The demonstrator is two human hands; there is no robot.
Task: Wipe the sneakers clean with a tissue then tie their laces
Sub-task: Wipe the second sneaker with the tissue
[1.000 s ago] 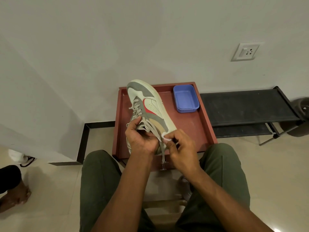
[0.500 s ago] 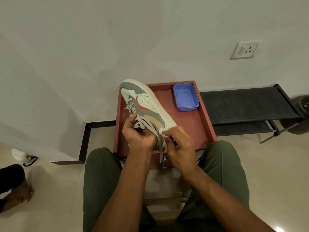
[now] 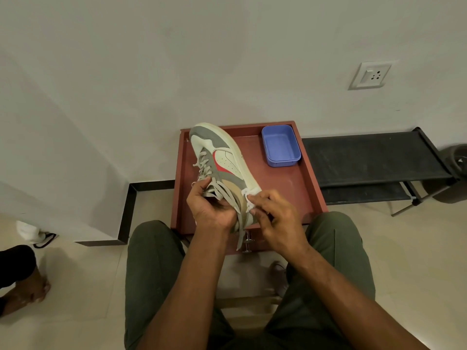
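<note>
While the seated person works over the dark red wooden tray table (image 3: 290, 195), one sneaker gets its wipe.

The grey, cream and red low-top sneaker (image 3: 222, 157) is held above the table's left half, its long axis running from the toe, far and left, to the heel, near and right. The left hand (image 3: 209, 208) grips it at the tongue, fingers curled among the loose grey laces (image 3: 222, 194). Just right of the heel, the right hand (image 3: 275, 218) pinches a crumpled white tissue (image 3: 249, 195) against the sole edge, so I judge wiping runs toeward. A blue plastic tub (image 3: 281, 145) sits far right.
</note>
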